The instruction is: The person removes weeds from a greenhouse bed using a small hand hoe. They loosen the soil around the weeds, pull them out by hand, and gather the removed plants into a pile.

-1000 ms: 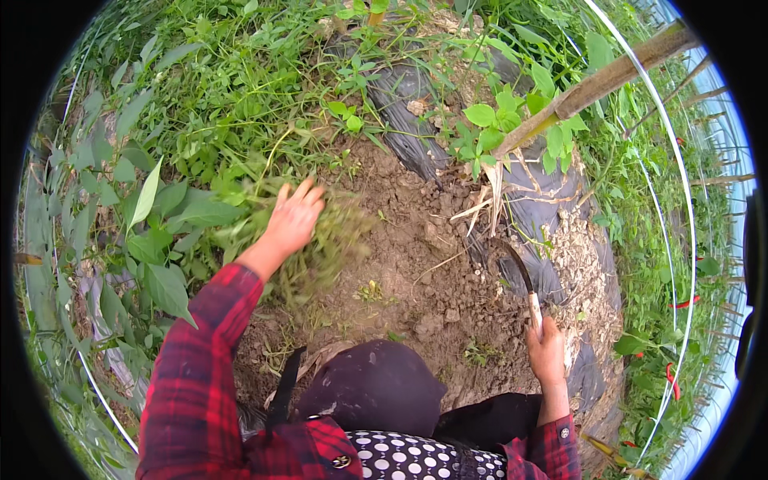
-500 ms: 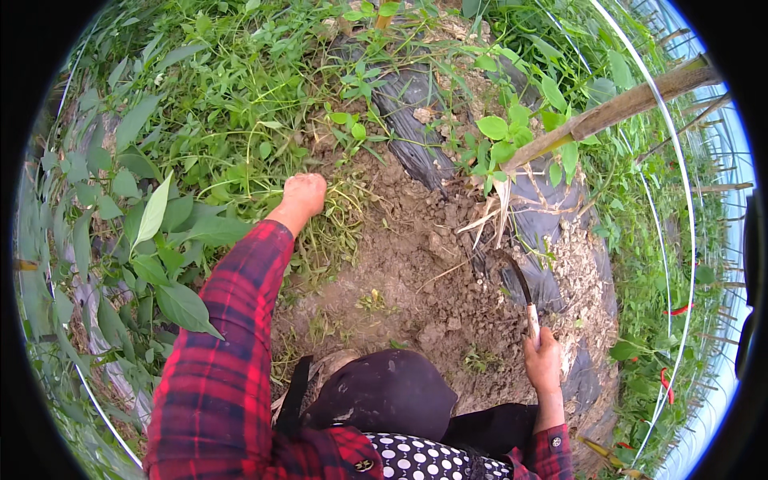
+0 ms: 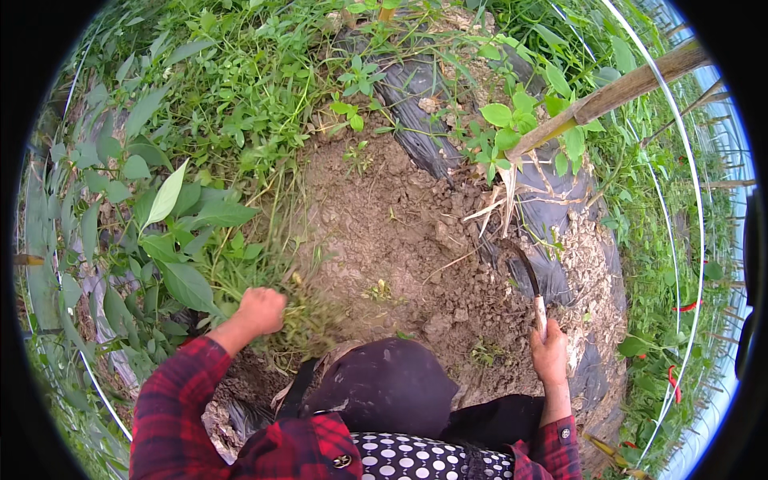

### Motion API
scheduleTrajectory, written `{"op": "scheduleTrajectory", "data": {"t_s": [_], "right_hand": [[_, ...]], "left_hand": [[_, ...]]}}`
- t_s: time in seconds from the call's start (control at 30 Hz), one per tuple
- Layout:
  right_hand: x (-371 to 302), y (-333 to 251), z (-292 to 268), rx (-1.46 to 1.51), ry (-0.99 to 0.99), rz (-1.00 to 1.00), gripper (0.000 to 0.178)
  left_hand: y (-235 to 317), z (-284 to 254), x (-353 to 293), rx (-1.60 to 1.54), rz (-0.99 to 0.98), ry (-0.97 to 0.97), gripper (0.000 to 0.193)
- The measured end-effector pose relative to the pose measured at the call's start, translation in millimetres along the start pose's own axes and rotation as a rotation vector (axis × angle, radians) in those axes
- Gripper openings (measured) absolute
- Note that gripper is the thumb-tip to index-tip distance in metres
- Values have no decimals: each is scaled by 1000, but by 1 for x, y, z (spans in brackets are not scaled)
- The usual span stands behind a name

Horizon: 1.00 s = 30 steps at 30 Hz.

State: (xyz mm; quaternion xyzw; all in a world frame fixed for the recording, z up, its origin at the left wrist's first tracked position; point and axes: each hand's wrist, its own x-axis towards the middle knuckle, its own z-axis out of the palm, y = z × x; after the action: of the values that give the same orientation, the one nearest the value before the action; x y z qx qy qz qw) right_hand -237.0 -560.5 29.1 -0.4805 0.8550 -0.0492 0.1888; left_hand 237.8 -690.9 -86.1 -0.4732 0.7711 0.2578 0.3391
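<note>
Shifted toward the dark-trousered knee since the earlier frame, the left hand is fisted, apparently round a blurred weed clump near that knee; the sickle is gripped by the right hand, central soil mostly bared, upper-left greenery left standing.

Two hands, at eight o'clock and four; one sickle past three; one thick pole at two; at least two red peppers near four.
</note>
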Motion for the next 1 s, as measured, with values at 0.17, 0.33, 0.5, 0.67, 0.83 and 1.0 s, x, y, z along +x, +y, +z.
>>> {"op": "scheduleTrajectory", "data": {"t_s": [0.17, 0.33, 0.5, 0.67, 0.83, 1.0], "right_hand": [[4, 6, 3, 11, -8, -4, 20], [4, -2, 9, 36, -12, 3, 19], [2, -4, 8, 21, -32, 7, 19], [4, 5, 8, 45, -32, 11, 18], [4, 3, 9, 58, -20, -19, 20], [5, -6, 12, 29, -41, -33, 20]], "left_hand": [[8, -34, 30, -72, 187, 553, 36], [62, -143, 128, -47, 271, 857, 42], [66, -171, 193, -191, -109, 666, 35], [62, -129, 140, -66, 91, 498, 20], [10, -30, 40, 139, 76, -69, 29], [-39, -35, 49, 26, -50, 370, 49]]}}
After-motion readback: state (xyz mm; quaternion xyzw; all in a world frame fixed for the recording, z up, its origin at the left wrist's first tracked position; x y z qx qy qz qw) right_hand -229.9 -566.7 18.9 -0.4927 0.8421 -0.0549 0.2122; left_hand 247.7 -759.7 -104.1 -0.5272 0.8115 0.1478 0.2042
